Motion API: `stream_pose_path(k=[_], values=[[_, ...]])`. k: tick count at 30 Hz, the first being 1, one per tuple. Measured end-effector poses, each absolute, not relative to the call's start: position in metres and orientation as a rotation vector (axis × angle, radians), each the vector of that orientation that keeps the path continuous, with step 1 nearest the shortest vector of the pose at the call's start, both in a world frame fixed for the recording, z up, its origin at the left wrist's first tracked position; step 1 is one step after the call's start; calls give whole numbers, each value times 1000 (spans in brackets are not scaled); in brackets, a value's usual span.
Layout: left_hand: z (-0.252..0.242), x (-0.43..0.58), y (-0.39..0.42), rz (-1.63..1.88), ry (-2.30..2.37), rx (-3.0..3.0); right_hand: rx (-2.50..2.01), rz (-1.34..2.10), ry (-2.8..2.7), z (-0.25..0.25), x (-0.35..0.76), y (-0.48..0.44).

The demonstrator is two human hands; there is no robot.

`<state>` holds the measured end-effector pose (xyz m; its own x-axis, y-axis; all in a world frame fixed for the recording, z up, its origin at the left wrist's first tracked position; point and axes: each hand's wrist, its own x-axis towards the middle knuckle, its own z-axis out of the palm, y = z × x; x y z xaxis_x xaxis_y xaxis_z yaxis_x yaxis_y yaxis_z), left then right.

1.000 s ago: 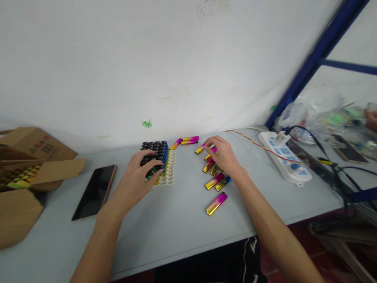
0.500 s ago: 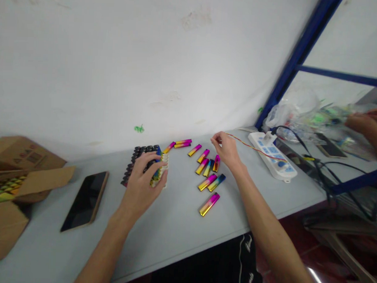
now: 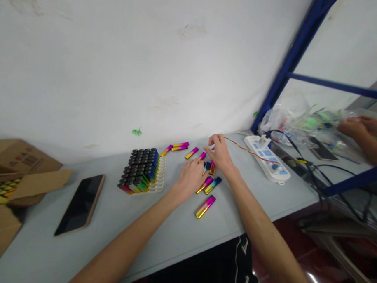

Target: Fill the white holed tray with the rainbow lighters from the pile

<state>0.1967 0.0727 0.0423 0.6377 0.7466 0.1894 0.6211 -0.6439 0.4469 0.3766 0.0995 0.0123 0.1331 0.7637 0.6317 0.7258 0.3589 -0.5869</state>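
My left hand [image 3: 192, 174] reaches over the loose lighters, its fingers closed at a dark-blue-ended lighter [image 3: 207, 166] that they partly cover. Just right of it, my right hand [image 3: 221, 151] hovers with curled fingers and the thumb held apart; no lighter shows in it. A red-and-yellow twisted wire [image 3: 242, 147] runs up to this hand, and whether it is held or passes behind I cannot tell. Other shiny pink-to-gold lighters [image 3: 205, 207] lie scattered around both hands. To the left, a white tray [image 3: 159, 186] bears rows of upright black-topped lighters [image 3: 141, 166].
A smartphone [image 3: 80, 203] lies at left beside an open cardboard box [image 3: 36, 157]. A white power strip [image 3: 268, 158] with plugs and cables sits at right, near a blue metal frame [image 3: 280, 74]. Behind the frame, a mirror-like surface shows hands and plastic bags [image 3: 297, 124].
My left hand has left the tray and moved right to the loose lighters, uncovering the upright rows. My right hand stays near the wire, its thumb now further from the fingers.
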Motion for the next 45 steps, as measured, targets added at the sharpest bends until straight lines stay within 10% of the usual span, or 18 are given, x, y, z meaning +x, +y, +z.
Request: stream_pose_path(k=[45], values=[[42,88,48,714,682,815,-1252,240,-1927,12,306,82]])
